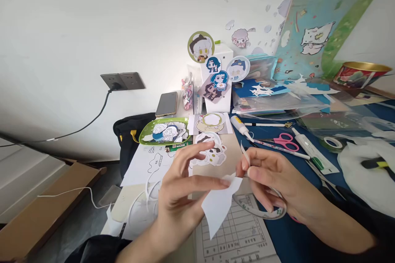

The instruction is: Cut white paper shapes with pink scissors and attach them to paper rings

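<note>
A small cut piece of white paper [217, 205] is pinched between the thumb and fingers of my left hand [182, 189]. My right hand [274, 172] closes its thumb and forefinger on a narrow white strip [245, 154], whose tip points up and whose printed length loops below the fingers. Both hands are close together over a printed table sheet [231, 234]. Just beyond them lie cut-out stickers [212, 148] and a sheet with a round cartoon picture [220, 127]. My right palm is mostly hidden.
A green tray [145, 136] of paper cut-outs stands at the back left, near a phone [166, 103]. To the right lie pink-handled scissors [288, 141], a glue bottle [238, 125], a tube [314, 152] and a tape roll [333, 144]. A cable [101, 111] hangs from the wall socket.
</note>
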`<state>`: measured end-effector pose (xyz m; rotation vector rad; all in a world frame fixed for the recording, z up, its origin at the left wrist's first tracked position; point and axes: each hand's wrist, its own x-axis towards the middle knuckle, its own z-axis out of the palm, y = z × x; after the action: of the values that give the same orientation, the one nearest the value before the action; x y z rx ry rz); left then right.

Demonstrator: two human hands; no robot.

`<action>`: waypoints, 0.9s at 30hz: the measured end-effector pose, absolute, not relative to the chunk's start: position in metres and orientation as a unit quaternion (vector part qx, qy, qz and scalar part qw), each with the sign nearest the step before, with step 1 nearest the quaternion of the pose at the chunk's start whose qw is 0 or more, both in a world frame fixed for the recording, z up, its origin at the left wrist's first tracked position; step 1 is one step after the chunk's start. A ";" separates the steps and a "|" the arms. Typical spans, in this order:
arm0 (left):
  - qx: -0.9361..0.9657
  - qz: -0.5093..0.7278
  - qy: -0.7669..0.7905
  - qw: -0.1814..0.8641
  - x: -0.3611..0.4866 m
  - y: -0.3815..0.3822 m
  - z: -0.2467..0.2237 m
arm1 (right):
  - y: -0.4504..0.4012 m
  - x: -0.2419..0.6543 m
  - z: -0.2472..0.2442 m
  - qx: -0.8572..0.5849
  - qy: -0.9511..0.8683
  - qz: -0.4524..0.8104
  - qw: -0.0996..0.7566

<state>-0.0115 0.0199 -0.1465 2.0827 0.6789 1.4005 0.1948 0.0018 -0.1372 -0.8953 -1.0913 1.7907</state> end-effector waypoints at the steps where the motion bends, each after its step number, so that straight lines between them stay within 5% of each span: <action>1: 0.782 0.511 0.249 0.255 -0.012 0.019 -0.146 | 0.001 0.193 -0.137 -0.362 -0.436 0.714 0.410; 7: 0.784 0.490 0.272 0.267 -0.009 0.015 -0.148 | -0.001 0.190 -0.137 -0.387 -0.455 0.693 0.403; 11: 0.657 0.507 0.375 0.414 -0.005 0.010 -0.143 | 0.000 0.190 -0.138 -0.426 -0.468 0.642 0.433; 15: 0.612 0.399 0.414 0.543 0.002 0.009 -0.131 | -0.001 0.188 -0.135 -0.469 -0.482 0.596 0.438; 27: 0.533 0.399 0.431 0.609 0.000 0.017 -0.135 | -0.022 0.183 -0.129 -0.497 -0.631 0.420 0.423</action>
<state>0.0001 0.0172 -0.1352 1.2309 0.9955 0.9223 0.1832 -0.0219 -0.1292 -1.2436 -1.5793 1.0518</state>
